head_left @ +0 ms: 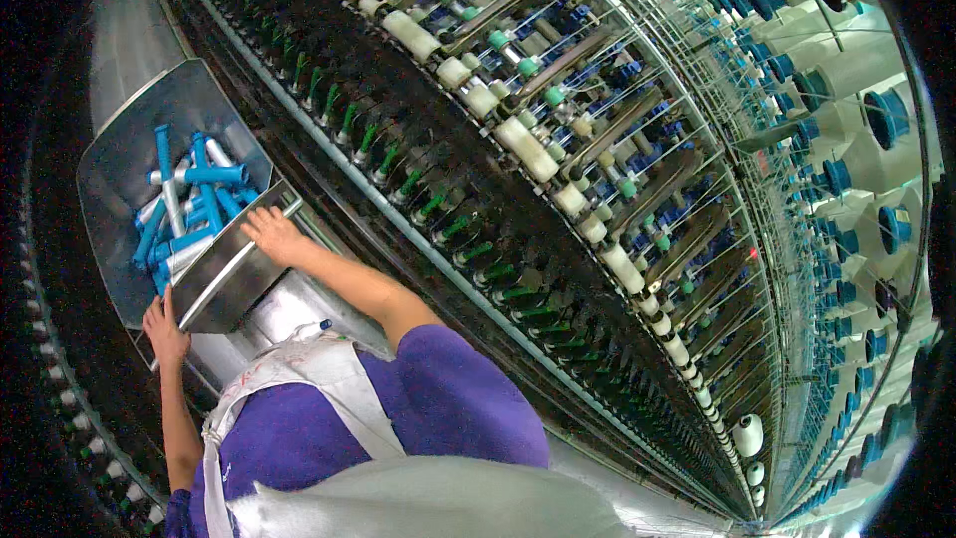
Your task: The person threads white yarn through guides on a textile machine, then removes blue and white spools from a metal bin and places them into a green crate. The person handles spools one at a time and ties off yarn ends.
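Note:
In front of me stands a metal bin cart with a smaller metal box on its near side. Inside the bin lie several blue bobbins in a loose heap, some wound with white yarn. My left hand grips the near left corner of the cart, beside the end of its bar handle. My right hand lies over the right end of the box's upper edge, its fingers bent over the rim. Neither hand touches a bobbin.
Along the right runs a long spinning machine with a row of green-tipped spindles, white rollers and hanging yarn packages with blue ends. Another row of spindles lines the far left. A metallic floor strip stretches ahead of the cart.

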Demonstrator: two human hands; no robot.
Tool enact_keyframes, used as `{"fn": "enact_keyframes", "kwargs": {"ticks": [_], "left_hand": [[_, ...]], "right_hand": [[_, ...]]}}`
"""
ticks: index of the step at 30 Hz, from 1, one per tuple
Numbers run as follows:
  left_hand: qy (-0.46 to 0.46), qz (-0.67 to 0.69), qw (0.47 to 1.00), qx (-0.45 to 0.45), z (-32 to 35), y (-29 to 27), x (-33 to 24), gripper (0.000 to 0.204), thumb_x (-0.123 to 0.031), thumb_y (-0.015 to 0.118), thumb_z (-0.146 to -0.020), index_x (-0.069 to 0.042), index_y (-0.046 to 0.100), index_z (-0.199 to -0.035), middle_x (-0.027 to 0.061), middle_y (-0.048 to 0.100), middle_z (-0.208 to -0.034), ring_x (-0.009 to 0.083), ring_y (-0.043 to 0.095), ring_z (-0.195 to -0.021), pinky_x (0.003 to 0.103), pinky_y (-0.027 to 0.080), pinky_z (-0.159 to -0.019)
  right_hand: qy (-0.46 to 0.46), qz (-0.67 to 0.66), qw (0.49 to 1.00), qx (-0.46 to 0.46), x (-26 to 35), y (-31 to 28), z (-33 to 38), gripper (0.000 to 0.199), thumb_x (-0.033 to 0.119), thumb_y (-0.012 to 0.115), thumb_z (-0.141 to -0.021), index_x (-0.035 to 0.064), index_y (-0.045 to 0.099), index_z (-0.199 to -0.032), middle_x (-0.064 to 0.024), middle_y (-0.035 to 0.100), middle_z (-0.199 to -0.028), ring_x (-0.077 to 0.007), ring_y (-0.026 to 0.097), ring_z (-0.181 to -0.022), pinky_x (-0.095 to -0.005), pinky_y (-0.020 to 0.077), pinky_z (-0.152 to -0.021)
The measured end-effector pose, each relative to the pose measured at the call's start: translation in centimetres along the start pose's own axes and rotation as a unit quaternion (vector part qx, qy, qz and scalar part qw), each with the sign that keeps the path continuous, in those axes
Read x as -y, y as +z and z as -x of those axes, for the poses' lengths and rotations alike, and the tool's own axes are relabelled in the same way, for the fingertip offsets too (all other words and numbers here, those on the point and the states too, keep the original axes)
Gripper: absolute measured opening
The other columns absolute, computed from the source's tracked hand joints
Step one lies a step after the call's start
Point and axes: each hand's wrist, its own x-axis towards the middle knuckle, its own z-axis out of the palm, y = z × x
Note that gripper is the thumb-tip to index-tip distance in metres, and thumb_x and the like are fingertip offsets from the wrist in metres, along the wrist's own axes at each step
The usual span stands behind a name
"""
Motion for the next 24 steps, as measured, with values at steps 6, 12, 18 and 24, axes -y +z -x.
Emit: {"fn": "enact_keyframes", "kwargs": {"ticks": [6,12,18,24], "left_hand": [[-0.023,-0.007,0.999,0.024,-0.1,-0.2,-0.5,0.098,0.001,0.07,-0.06,-0.017,0.026,-0.145,0.019,0.042,-0.131,0.0364,0.04,-0.122,0.046,0.026,-0.107],[-0.012,0.004,1.0,0.016,-0.4,0.6,0.0,0.102,-0.001,0.072,-0.057,-0.017,0.025,-0.146,0.0178,0.041,-0.134,0.0351,0.038,-0.125,0.045,0.026,-0.107],[-0.014,0.0,1.0,0.015,-0.2,0.7,0.0,0.101,0.0,0.069,-0.058,-0.016,0.024,-0.146,0.017,0.041,-0.133,0.034,0.038,-0.125,0.045,0.026,-0.107],[-0.007,-0.018,1.0,0.009,-0.2,0.4,-0.3,0.098,0.004,0.064,-0.059,-0.016,0.025,-0.146,0.0152,0.041,-0.132,0.0345,0.038,-0.123,0.045,0.026,-0.107]], "right_hand": [[0.072,-0.137,0.987,0.054,-0.9,-1.8,2.0,0.068,0.015,0.073,-0.064,0.0046,0.047,-0.126,-0.0218,0.041,-0.131,-0.0375,0.039,-0.118,-0.0505,0.0325,-0.096],[0.206,-0.241,0.948,0.025,-5.2,-12.0,8.1,0.037,0.013,0.065,-0.072,-0.0007,0.059,-0.106,-0.0153,0.057,-0.111,-0.0333,0.05,-0.104,-0.0424,0.0423,-0.088],[0.302,-0.045,0.942,-0.141,-11.3,-30.9,15.9,0.018,0.008,0.062,-0.077,0.0032,0.064,-0.094,-0.0128,0.064,-0.091,-0.0308,0.06,-0.085,-0.0401,0.0506,-0.072],[0.39,0.218,0.881,-0.158,-23.3,-47.5,18.1,0.014,0.012,0.059,-0.084,0.0033,0.066,-0.093,-0.0144,0.064,-0.082,-0.0303,0.063,-0.07,-0.0373,0.0499,-0.065]]}}
